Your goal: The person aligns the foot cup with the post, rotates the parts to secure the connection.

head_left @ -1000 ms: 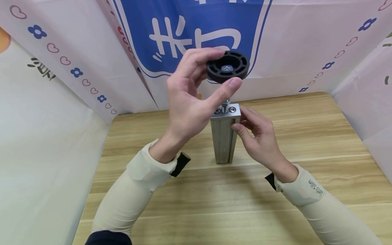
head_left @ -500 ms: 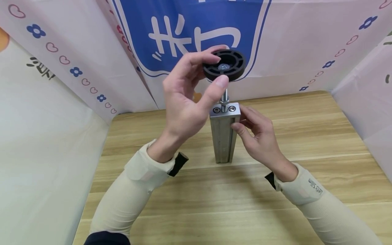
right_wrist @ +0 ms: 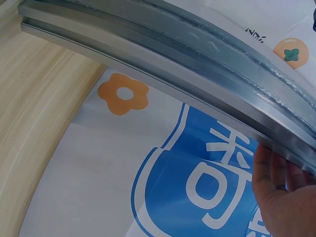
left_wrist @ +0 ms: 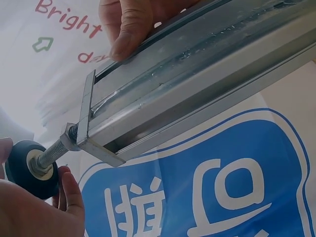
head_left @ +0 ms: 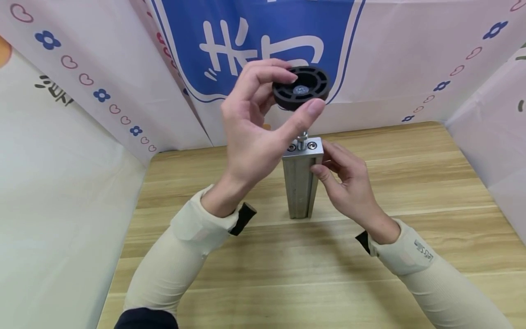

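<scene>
An aluminium profile (head_left: 299,187) stands upright on the table, topped by an end plate (left_wrist: 87,111) with two screws in it. From the plate rises a threaded stud (left_wrist: 52,153) with a nut (left_wrist: 68,137), carrying a round black levelling foot (head_left: 303,101). My left hand (head_left: 259,132) holds this foot by its rim, fingers at the far left and thumb along the near side. With thumb and fingers my right hand (head_left: 347,180) grips the profile's right side, just below the plate. The left hand hides part of the stud in the head view.
The wooden tabletop (head_left: 263,274) spreads around the profile's base. Close behind hangs a white printed sheet with a blue sign (head_left: 230,50), and white sheets (head_left: 61,183) enclose the sides.
My left thumb has drawn back along the rim, baring the stud, then stretched out to the right again. The fingers have shifted slightly on the foot. The right hand and profile stay put.
</scene>
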A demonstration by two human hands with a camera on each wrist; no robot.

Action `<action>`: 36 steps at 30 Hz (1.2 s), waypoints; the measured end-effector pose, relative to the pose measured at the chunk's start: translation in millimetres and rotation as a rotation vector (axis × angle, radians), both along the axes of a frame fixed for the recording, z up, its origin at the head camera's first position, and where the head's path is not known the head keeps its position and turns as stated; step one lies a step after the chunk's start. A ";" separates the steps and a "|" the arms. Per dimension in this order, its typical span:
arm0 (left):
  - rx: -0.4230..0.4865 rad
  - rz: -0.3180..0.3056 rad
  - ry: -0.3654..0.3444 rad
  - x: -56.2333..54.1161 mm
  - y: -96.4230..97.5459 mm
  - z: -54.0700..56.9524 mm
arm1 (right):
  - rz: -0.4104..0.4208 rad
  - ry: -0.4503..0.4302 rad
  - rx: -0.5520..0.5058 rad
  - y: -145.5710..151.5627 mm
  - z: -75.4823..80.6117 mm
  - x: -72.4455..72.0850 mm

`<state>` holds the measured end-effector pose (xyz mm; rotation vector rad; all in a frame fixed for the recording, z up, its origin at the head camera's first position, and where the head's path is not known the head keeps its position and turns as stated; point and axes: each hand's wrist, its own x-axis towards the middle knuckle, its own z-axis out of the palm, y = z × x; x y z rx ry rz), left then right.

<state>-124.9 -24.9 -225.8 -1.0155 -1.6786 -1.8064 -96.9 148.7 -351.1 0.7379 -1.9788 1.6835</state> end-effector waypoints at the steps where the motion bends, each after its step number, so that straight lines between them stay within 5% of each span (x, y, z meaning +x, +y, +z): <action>1: -0.007 0.002 0.006 -0.1 -0.7 -0.1 | 0.004 0.003 -0.001 0.0 0.5 0.1; 10: -0.037 0.006 0.074 -2.3 -5.7 -1.8 | 0.005 0.004 -0.009 0.1 1.0 0.5; 26: 0.019 -0.059 -0.012 0.0 -0.3 -2.9 | 0.005 0.000 -0.021 -1.1 -1.7 0.0; 36: -0.054 -0.001 0.084 -3.3 -4.3 -2.5 | 0.004 0.001 -0.023 -1.0 -1.3 -0.5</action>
